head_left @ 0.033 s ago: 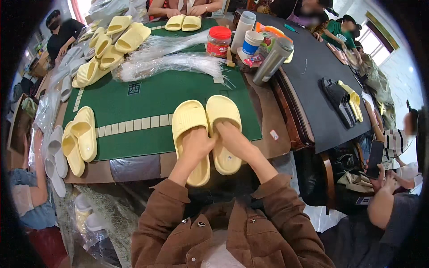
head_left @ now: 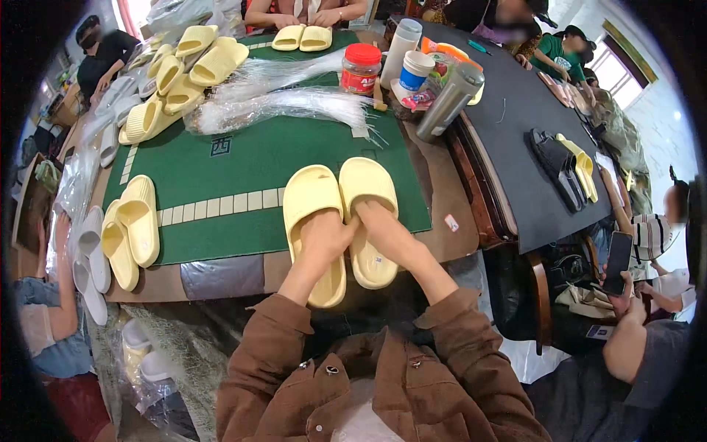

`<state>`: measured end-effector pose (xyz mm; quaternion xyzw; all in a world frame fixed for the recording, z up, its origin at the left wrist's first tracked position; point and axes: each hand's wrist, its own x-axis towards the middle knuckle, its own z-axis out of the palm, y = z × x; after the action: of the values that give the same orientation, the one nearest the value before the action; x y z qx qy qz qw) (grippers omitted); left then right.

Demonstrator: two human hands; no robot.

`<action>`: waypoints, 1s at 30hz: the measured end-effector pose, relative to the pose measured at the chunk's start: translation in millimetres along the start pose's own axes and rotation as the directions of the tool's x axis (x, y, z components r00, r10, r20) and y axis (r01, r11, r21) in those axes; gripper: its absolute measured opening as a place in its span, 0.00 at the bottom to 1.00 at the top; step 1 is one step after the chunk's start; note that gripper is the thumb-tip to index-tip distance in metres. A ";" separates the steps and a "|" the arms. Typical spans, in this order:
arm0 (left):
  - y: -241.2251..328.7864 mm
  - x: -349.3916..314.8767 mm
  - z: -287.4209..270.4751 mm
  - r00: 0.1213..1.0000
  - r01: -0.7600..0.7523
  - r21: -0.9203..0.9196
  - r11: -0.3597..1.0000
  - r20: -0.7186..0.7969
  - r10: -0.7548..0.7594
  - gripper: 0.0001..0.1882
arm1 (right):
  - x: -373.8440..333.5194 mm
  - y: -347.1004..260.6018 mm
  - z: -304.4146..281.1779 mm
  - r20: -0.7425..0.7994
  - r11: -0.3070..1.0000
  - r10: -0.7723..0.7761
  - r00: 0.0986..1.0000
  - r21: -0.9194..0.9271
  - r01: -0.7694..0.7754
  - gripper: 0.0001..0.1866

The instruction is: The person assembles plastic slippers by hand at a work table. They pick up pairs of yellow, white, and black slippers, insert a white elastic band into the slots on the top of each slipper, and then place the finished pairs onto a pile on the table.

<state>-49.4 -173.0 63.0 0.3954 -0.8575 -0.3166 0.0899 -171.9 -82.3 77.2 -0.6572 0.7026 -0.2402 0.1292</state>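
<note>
Two pale yellow slide slippers lie side by side, toes pointing away, on the green mat (head_left: 243, 162) at the table's near edge. My left hand (head_left: 322, 237) presses on the footbed of the left slipper (head_left: 309, 195). My right hand (head_left: 384, 230) grips the right slipper (head_left: 368, 184) at its inner edge. The fingertips of both hands meet in the gap between the slippers. Brown jacket sleeves cover both forearms.
Another yellow pair (head_left: 131, 228) lies at the mat's left edge, with white slippers (head_left: 88, 258) beyond it. Far left is a heap of yellow slippers (head_left: 177, 70). Clear bags (head_left: 287, 103), a red-lidded jar (head_left: 361, 66) and a steel flask (head_left: 451, 99) stand behind. People sit around.
</note>
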 end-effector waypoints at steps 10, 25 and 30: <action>3.0 -3.8 -6.5 0.999 -0.007 0.007 1.000 0.033 0.007 0.29 | -11.6 -11.0 -36.2 -0.321 0.992 -0.118 0.940 -0.001 0.124 0.13; -28.5 11.9 24.1 0.947 -0.245 0.014 0.969 -0.212 0.242 0.37 | 115.8 13.3 -10.2 -0.028 0.976 0.075 0.997 0.205 -0.068 0.14; -6.1 9.4 -13.2 0.980 -0.037 -0.060 0.998 0.192 0.048 0.38 | 119.3 7.9 -10.7 0.024 0.988 0.061 0.998 0.143 -0.064 0.15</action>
<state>-46.6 -189.1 68.7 0.3418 -0.8611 -0.3758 0.0238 -196.4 -197.9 98.3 -0.6263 0.7024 -0.2795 0.1905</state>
